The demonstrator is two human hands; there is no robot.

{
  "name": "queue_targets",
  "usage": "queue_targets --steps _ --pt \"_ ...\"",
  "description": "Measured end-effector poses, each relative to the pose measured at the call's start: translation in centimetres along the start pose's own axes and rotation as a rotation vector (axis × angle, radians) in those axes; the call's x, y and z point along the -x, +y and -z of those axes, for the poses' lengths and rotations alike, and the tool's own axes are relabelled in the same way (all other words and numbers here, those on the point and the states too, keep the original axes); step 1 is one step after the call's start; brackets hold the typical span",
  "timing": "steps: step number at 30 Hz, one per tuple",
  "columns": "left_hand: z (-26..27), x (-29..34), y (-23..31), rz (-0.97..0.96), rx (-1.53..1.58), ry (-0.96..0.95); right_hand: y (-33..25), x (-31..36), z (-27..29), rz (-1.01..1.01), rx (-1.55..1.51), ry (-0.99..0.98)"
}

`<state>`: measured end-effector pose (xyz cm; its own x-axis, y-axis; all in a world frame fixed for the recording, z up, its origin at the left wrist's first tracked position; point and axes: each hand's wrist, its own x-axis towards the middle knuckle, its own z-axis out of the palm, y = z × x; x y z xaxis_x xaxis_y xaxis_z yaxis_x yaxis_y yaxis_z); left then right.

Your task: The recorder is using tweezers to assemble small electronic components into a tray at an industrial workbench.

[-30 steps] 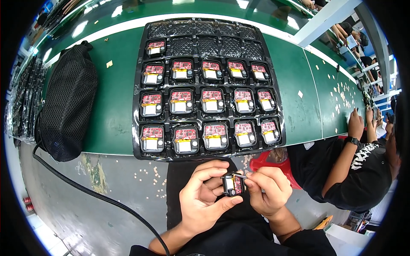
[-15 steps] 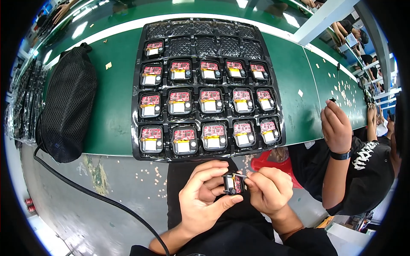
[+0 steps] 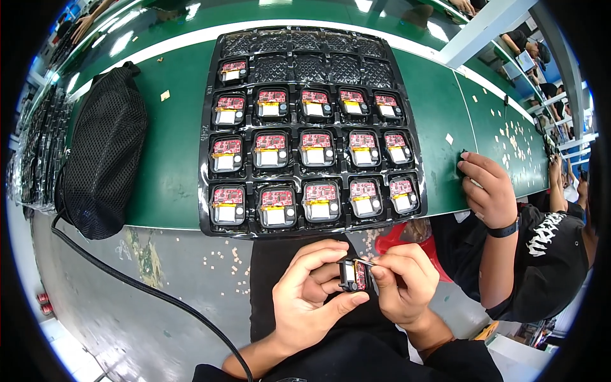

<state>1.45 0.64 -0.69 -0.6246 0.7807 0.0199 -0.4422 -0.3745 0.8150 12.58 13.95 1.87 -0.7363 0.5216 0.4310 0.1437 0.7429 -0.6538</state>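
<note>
My left hand (image 3: 312, 286) is closed round a small black watch-like case (image 3: 347, 275), thumb below and fingers above. A red circuit board and a pale block show in its open side. My right hand (image 3: 405, 281) pinches a slim metal tool (image 3: 365, 261), perhaps tweezers, whose tip reaches the case's upper edge. What the tip touches is too small to make out. Beyond my hands, on the green bench (image 3: 172, 172), lies a black plastic tray (image 3: 305, 230). Several similar open cases (image 3: 321, 202) sit in its compartments, with red boards and white blocks facing up.
A black mesh bag (image 3: 105, 156) lies left of the tray, a black cable (image 3: 149, 290) running from it. Stacked black trays (image 3: 39, 146) stand at the far left. On the right, a co-worker's hand (image 3: 491, 191) reaches over the bench. Small pale scraps dot bench and floor.
My hands and the held case have shifted slightly right, with the metal tool still at its upper edge. The co-worker's hand has moved left over the bench.
</note>
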Motion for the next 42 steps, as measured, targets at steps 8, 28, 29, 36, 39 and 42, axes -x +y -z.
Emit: queue_targets --steps 8,28,29,36,39,42 --pt "-0.1 0.0 0.5 0.025 -0.040 0.104 0.7 -0.8 0.5 0.245 0.224 -0.060" --pt "0.7 -2.8 5.3 -0.368 -0.302 -0.075 8.2 -5.7 6.0 -0.419 0.700 0.380" --pt "0.4 -3.5 5.9 -0.423 -0.382 -0.070 8.9 -5.9 6.5 -0.433 0.716 0.358" --pt "-0.6 -12.8 10.5 -0.525 -1.273 0.021 9.9 -6.1 5.5 -0.428 0.636 0.365" --pt "0.1 -16.6 11.7 -0.510 -1.492 0.113 9.6 -6.0 5.4 -0.407 0.610 0.384" --pt "2.2 -19.9 11.6 -0.491 -1.680 0.168 9.4 -6.1 5.3 -0.408 0.615 0.384"
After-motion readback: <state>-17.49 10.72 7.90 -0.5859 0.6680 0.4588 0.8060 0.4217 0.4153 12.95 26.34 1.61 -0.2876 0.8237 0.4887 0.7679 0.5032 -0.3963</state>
